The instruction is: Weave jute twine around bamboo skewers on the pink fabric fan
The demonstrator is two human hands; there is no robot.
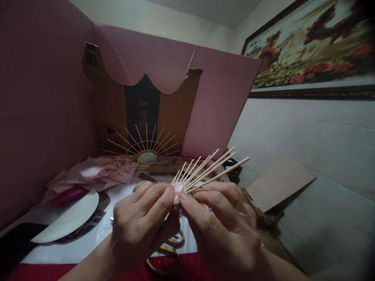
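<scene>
Both hands hold a fan-shaped piece of thin wooden sticks (202, 171), whose tips spread up and to the right. At its base is a small patch of pale cloth with pink marks (178, 188). My left hand (143, 214) pinches the base from the left, fingers closed. My right hand (219, 218) grips it from the other side, thumb against the cloth and fingers curled behind the sticks. What lies under the fingertips is hidden. Below the hands, partly covered, are gold-coloured scissor handles (165, 249).
A finished-looking sunburst of sticks (146, 146) leans against torn cardboard (178, 113) at the back. Twine (164, 168) lies before it. Pink cloth (117, 170) and a white half-disc (73, 218) are at left. Pink panels (222, 93) wall the back.
</scene>
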